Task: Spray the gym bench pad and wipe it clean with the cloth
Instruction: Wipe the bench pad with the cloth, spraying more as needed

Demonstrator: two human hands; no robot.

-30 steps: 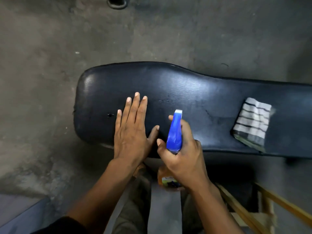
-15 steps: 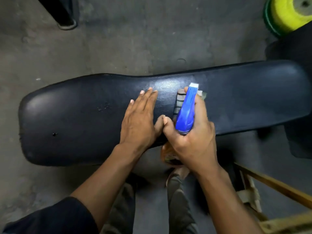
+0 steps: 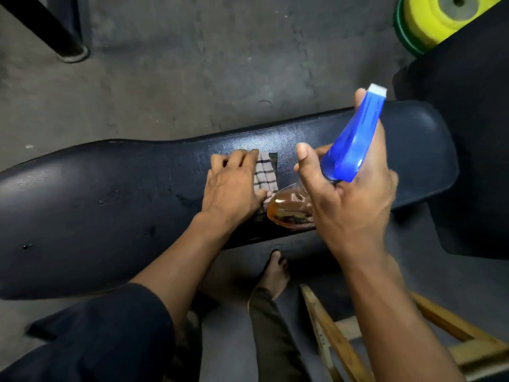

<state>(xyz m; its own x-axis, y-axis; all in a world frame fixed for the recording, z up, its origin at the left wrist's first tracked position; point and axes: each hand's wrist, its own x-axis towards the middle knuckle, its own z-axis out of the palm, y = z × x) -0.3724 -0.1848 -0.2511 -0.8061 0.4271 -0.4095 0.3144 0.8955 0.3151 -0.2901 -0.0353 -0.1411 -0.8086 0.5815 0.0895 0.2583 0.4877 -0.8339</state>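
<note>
The black gym bench pad (image 3: 82, 205) stretches across the view from left to right, with a few wet specks on its left half. My left hand (image 3: 234, 186) rests on the striped cloth (image 3: 265, 175) near the middle of the pad, fingers curled over its left part. My right hand (image 3: 349, 194) holds the spray bottle (image 3: 352, 142) above the pad's right part. Its blue head points up and right, and the clear body with orange liquid (image 3: 289, 209) hangs just right of the cloth.
Grey concrete floor lies beyond the pad. A yellow and green weight plate (image 3: 429, 20) sits at the top right beside a black pad (image 3: 468, 133). A black frame leg (image 3: 63, 42) stands top left. A wooden frame (image 3: 344, 334) and my bare foot (image 3: 275, 274) are below.
My left hand has slid right along the pad and now lies on the cloth. My right hand has moved right and lifted the bottle. The view has shifted right.
</note>
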